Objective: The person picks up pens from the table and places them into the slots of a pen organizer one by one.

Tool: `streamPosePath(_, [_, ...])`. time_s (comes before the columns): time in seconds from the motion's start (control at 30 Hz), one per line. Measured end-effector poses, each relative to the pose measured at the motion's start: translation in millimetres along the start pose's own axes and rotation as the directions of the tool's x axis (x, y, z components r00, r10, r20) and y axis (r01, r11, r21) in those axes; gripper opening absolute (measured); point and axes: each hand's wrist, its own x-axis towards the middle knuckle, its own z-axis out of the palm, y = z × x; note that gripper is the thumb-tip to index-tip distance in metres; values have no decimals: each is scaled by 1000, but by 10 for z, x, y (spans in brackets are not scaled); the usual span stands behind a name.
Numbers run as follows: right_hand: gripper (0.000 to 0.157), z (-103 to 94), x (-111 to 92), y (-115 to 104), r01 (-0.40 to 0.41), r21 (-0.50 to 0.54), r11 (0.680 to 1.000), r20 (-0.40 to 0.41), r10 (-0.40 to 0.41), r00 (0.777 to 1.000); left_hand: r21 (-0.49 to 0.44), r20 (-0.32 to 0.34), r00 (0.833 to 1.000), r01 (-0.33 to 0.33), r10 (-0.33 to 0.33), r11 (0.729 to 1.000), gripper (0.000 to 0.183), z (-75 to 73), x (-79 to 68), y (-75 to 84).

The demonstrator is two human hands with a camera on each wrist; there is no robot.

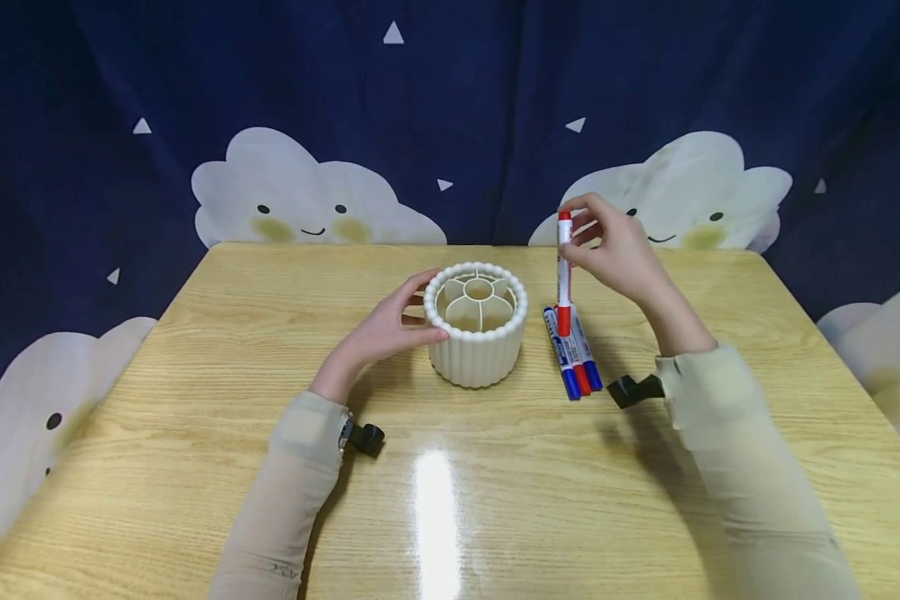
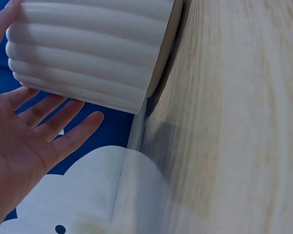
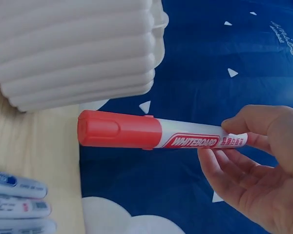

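Observation:
A round cream pen holder [image 1: 474,360] with a beaded rim, ribbed sides and several compartments stands upright on the table. My left hand [image 1: 382,329] holds its left side, thumb at the front of the rim and fingers round the back; the left wrist view shows the fingers [image 2: 71,136] spread against the ribbed wall. To the right of the holder, my right hand [image 1: 618,254] pinches a red whiteboard marker [image 3: 190,136] near its upper end. That marker is upright, its red cap [image 3: 119,130] pointing down, raised over the other markers.
Three whiteboard markers [image 1: 583,340], two with blue caps and one with a red cap, lie side by side on the wooden table [image 1: 195,400], right of the holder. A dark blue curtain [image 1: 487,100] with white clouds hangs behind the table's far edge.

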Motion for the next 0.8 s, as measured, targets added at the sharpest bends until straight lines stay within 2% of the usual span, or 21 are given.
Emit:
streamPosePath(0.3, [40, -15, 4, -154, 18, 75, 997, -77, -12, 997, -7, -3, 1000, 3, -3, 1000, 78, 7, -3, -22])
streamPosePath(0.5, [39, -24, 37, -246, 90, 108, 990, -148, -74, 986, -9, -1, 1000, 5, -5, 1000, 78, 5, -2, -20])
streamPosePath(0.8, [38, -69, 17, -676, 193, 203, 960, -226, -145, 963, -11, 11, 1000, 14, -13, 1000, 79, 4, 7, 2])
